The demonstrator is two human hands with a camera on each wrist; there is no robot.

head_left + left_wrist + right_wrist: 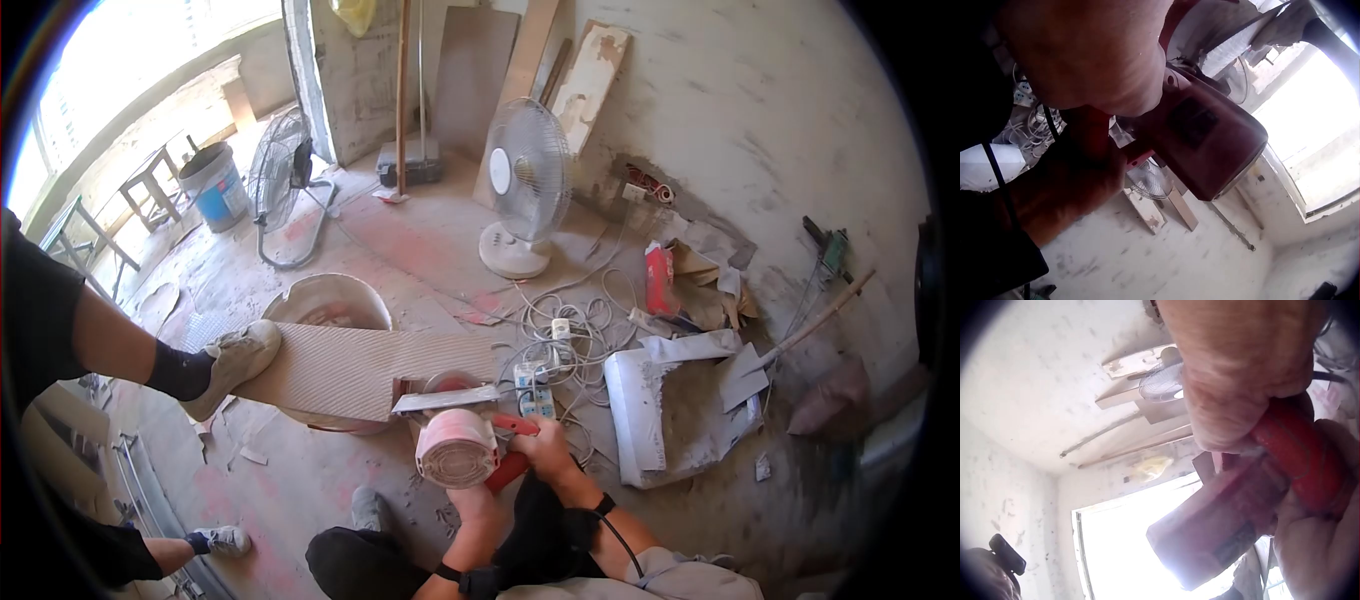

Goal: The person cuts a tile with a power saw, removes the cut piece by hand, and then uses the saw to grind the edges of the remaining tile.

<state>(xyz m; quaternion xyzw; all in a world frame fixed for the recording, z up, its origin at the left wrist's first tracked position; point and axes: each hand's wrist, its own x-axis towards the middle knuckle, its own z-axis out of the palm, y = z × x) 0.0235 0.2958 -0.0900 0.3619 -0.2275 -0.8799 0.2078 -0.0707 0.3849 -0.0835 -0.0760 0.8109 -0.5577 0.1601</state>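
From twelve round to two o'clock rises the wall (740,120), bare and smudged. At ten o'clock another person (50,310) is partly in my view. Beyond my work, straight at twelve, stands the white fan (530,170). At eleven o'clock the board (340,365) lies across the round tub (345,298), textured face up. Toward one o'clock sits the white tray (632,425). Nearer me, at eleven, is the red saw (457,445), up against the near edge of the board, just right of a notch; I cannot tell whether its blade (452,381) is biting. My right hand (547,450) is clamped round the red handle (1300,456) of the saw. My left hand (474,503), partly hidden behind the motor, is wrapped on the same handle, lower and to the left. The other person's shoe (238,362) presses the board's far-left end at ten o'clock. Smallest, at twelve just past the saw, lies a power strip (535,390) among tangled cables (590,335).
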